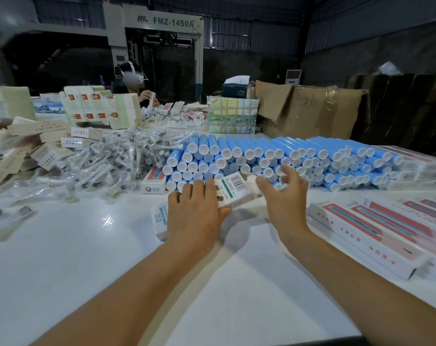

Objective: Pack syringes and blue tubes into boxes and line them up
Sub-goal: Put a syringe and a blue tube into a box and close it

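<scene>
My left hand [195, 211] grips a long white box [233, 189] with a barcode label, held across the table's middle; its near end with blue lettering [159, 217] sticks out to the left. Spread fingers of my right hand [284, 196] hover at the box's far end, just before a big stack of blue tubes [274, 156] with white caps. A pile of wrapped syringes [112, 158] lies to the left. Filled boxes [376, 228] with red panels lie lined up at the right.
Flat unfolded cartons [19, 148] are heaped at the far left. One closed box [153, 181] lies beside the tube stack. An open cardboard box [312, 111] stands behind. A person [137, 83] works across the white table [87, 245].
</scene>
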Action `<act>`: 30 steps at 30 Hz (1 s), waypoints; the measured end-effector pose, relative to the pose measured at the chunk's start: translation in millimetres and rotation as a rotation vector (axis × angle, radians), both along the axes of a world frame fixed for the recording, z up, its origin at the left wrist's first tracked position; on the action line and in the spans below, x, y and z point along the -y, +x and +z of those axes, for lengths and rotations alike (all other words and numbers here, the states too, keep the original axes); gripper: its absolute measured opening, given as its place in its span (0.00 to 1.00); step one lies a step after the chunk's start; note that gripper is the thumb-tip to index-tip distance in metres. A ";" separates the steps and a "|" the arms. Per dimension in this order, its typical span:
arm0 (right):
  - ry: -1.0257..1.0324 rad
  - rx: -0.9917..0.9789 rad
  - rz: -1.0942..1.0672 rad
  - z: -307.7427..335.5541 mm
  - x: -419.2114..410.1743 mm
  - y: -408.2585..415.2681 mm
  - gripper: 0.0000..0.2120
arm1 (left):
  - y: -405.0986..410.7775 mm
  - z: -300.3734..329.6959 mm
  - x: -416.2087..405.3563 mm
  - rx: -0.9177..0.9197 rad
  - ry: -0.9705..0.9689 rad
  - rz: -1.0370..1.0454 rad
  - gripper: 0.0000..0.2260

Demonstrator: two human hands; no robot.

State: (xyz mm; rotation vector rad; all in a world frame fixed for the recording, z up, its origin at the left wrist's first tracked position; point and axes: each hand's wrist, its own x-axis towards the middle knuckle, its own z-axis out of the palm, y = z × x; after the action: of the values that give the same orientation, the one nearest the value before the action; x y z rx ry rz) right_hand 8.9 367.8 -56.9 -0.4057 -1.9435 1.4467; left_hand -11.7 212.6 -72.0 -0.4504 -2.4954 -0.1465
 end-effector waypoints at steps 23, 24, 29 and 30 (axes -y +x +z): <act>-0.308 0.076 0.450 -5.1 17.5 9.5 0.15 | 3.8 -7.6 -5.2 0.008 -0.086 -0.082 0.29; -0.462 0.056 0.506 -1.4 15.6 9.3 0.14 | 4.0 -6.8 -4.6 0.002 -0.071 -0.067 0.29; -0.579 -0.020 0.554 3.7 12.2 9.7 0.12 | 6.5 -5.9 -1.4 -0.019 -0.049 -0.062 0.29; -0.576 -0.028 0.545 4.1 11.7 10.0 0.11 | 6.9 -5.3 -0.6 -0.023 -0.042 -0.068 0.30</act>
State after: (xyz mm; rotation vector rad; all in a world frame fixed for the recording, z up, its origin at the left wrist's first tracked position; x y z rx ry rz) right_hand 18.9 356.1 -52.8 -0.0944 -1.6527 2.3601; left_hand -4.9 213.2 -77.3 -0.5512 -2.4652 -0.1157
